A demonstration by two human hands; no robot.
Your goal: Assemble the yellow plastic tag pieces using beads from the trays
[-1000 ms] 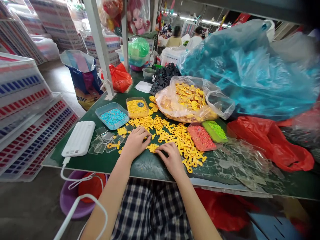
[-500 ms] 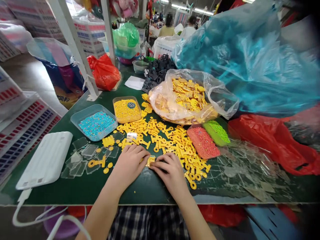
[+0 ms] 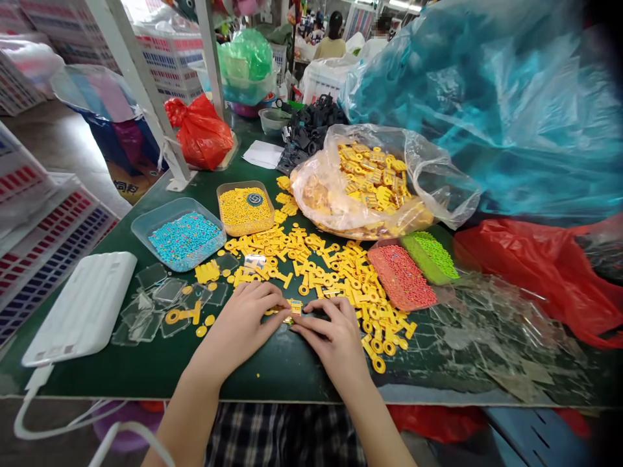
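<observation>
Right now, from the head view, left hand [image 3: 243, 324] and right hand [image 3: 333, 337] pinch one small yellow piece [image 3: 293, 306] between their fingertips, low over the green table [image 3: 146, 363]; a big yellow heap [image 3: 335, 272] lies loose behind, seemingly unworked.

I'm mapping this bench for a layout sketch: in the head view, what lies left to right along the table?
White power bank → blue bead tray → yellow bead tray → red bead tray → red plastic bag.
</observation>
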